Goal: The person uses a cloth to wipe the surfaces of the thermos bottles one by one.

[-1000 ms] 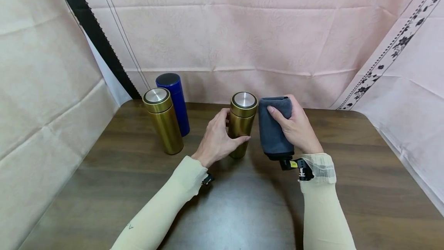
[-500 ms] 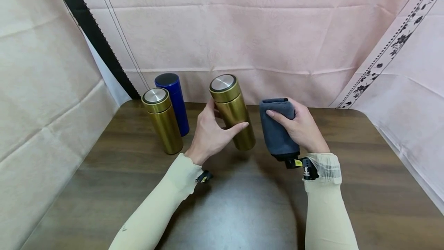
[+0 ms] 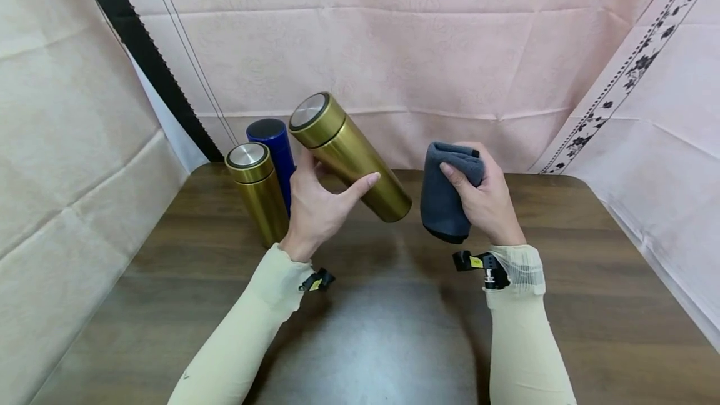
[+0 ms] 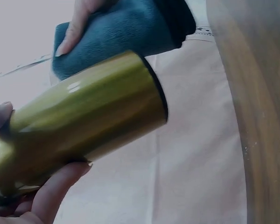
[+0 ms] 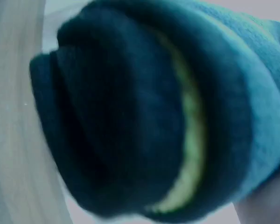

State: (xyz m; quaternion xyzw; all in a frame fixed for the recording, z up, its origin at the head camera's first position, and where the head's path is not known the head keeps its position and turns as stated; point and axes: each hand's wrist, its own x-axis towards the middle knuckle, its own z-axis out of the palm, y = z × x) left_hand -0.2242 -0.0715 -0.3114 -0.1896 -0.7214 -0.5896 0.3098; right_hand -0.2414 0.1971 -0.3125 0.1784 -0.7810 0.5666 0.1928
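The left hand (image 3: 317, 211) is clamped round a gold flask (image 3: 357, 164), thumb laid along the near side and the other fingers mostly hidden behind it. The flask tilts well over: its silver-topped lid (image 3: 308, 110) points up and to the left above the grip, while the base slopes down to the right of the thumb, raised off the wooden surface (image 3: 388, 330).

To the right of that grip, the right hand (image 3: 489, 195) pinches a folded grey-blue cloth (image 3: 444, 202), thumb pressed on the front and the folds hanging below. Flask base and cloth face each other with a gap between them (in the left wrist view the cloth shows beyond the flask). The right wrist view is blurred and very close; a yellow-green band (image 5: 191, 135) appears among dark folds there, possibly part of the cloth.

Just left of the left grip stands a second gold flask (image 3: 261, 202), upright, and behind it a blue flask (image 3: 278, 155) with a dark top, partly covered by the left hand. Beyond both grips hangs a pale pink curtain (image 3: 422, 55). Below them, each cream sleeve (image 3: 225, 342) has a black wrist device (image 3: 317, 280) at its cuff.
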